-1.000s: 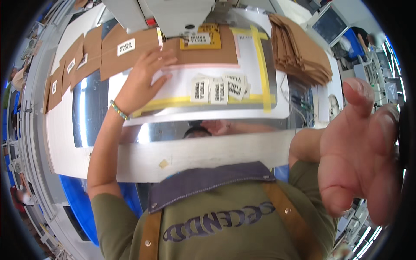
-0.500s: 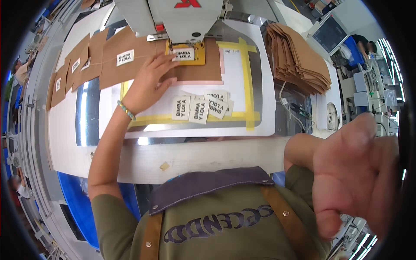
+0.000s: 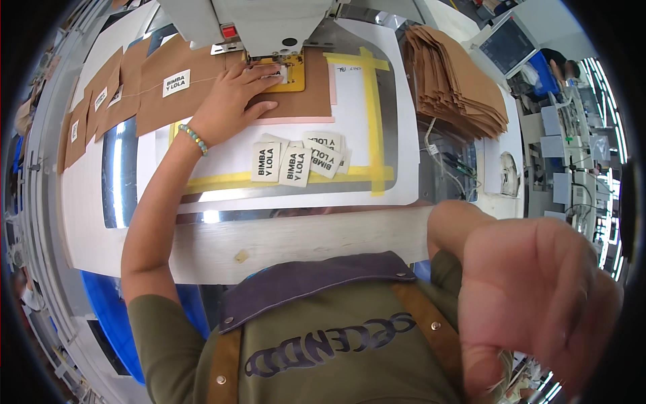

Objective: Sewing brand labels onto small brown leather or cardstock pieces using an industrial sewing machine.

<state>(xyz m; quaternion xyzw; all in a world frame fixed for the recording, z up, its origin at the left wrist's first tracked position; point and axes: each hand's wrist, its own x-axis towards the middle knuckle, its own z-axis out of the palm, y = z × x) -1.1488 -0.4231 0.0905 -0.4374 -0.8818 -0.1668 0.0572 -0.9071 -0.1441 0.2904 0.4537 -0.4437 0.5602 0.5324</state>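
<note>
In the head view, I see the brown piece lying flat beneath the machine head, with a yellow frame over it. The left hand is spread palm-down across it, fingers apart and reaching onto the frame, grasping nothing that I can make out. The right hand is lifted toward the camera, palm showing, fingers loosely bent and blurred; it looks to hold nothing.

I'd judge the piece thin and light, fairly stiff but bendable, perhaps easily creased; best taken by its front edge, along the pink strip. The machine head crowds the far side, and brown pieces fill the left. Bare white sheet gives room rightward, past the yellow tape, before the brown stack; loose labels clutter the front.
</note>
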